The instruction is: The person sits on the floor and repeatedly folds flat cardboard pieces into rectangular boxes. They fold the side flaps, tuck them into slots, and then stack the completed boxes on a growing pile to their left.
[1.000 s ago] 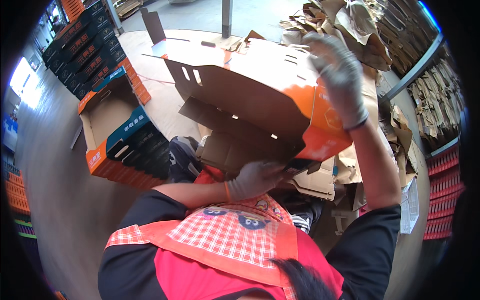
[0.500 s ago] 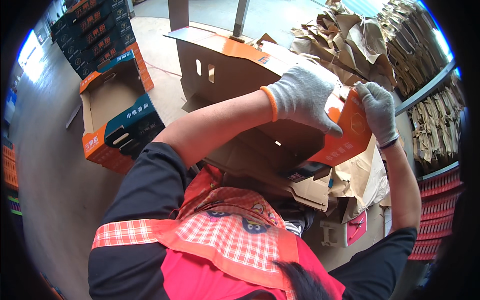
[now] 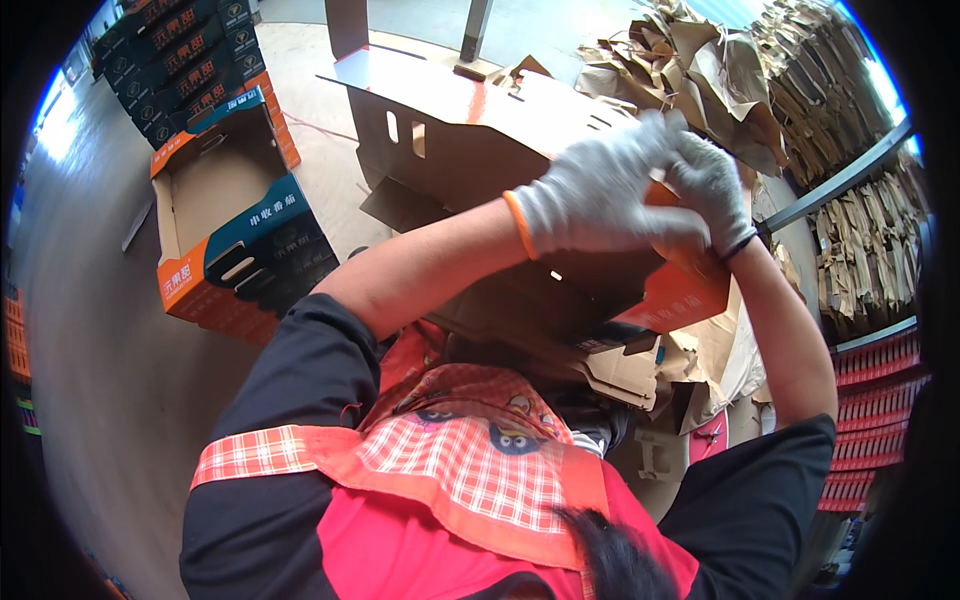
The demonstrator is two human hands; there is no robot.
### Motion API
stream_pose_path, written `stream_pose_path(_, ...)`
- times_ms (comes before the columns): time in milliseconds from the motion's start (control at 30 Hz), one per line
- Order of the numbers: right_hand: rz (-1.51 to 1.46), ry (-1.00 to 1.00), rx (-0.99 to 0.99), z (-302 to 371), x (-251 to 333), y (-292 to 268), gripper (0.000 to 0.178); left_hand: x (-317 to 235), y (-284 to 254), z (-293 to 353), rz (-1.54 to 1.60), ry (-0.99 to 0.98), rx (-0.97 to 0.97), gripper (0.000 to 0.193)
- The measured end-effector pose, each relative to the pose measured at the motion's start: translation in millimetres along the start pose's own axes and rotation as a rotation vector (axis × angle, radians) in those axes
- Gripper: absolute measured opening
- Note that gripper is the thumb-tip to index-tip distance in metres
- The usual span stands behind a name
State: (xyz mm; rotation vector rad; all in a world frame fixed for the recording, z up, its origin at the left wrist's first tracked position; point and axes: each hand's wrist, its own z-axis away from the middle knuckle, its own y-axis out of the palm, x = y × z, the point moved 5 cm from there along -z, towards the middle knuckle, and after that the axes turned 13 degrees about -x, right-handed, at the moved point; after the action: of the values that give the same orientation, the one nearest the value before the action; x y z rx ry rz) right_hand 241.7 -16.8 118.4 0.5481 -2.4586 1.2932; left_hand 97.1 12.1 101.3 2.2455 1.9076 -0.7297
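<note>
A large cardboard box (image 3: pixel 470 180) with brown insides and an orange end panel (image 3: pixel 685 295) lies tilted in front of me, partly folded. Both my hands wear grey knit gloves and meet at the box's right end. My left hand (image 3: pixel 610 195), with an orange cuff, reaches across the top edge; its fingers are stretched out and smeared by motion, the thumb apart. Beside it my right hand (image 3: pixel 712 190) has its fingers bent over the far corner of the end panel. The left fingers overlap the right fingertips and partly hide them.
On the left stands an open orange and dark green box (image 3: pixel 225 215) on others, before a tall stack of dark boxes (image 3: pixel 180 70). Crumpled brown paper (image 3: pixel 690 80) heaps beyond the box. Bundled brown paper (image 3: pixel 870 250) and red crates (image 3: pixel 875 420) line the right side, behind a metal rail (image 3: pixel 835 180).
My left hand has lifted and slid right along the box edge to meet the right hand. My right hand has moved slightly left and inward over the corner.
</note>
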Motion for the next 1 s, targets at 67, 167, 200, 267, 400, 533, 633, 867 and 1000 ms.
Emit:
stream_pose_path(67, -0.021, -0.313, -0.01, 12, 38, 6, 0.034, 14, -19, -4, 0.17, -0.004, -0.172, 0.068)
stream_pose_path(167, -0.036, -0.262, -0.004, 11, 54, 13, 0.055, 25, -47, 13, 0.436, -0.037, -0.114, 0.039)
stream_pose_path(200, -0.012, -0.188, 0.005, 8, 46, 8, 0.058, 23, -59, 27, 0.248, 0.029, -0.039, 0.039)
stream_pose_path(267, -0.098, -0.166, -0.08, -2, 19, -12, 0.064, 7, -85, 62, 0.033, 0.177, 0.086, 0.047)
stream_pose_path(400, -0.581, 0.553, 0.038, 26, -106, -38, 0.05, -18, -122, 128, -0.174, 0.035, 0.369, 0.115)
stream_pose_path(533, -0.986, 0.942, 0.029, 143, -183, 63, 0.027, -30, -117, 118, -0.112, -0.003, 0.327, 0.125)
stream_pose_path(633, -0.397, 0.988, -0.1, 225, -219, 142, 0.023, -50, -53, 86, -0.153, 0.118, 0.349, 0.095)
stream_pose_path(867, -0.383, 0.153, -0.503, 115, -161, -59, 0.021, -100, 63, 41, 0.064, 0.34, 0.085, 0.081)
stream_pose_path(1000, -0.574, 0.195, -0.581, 114, -53, -113, 0.025, -88, 81, 45, 0.14, 0.257, -0.074, 0.099)
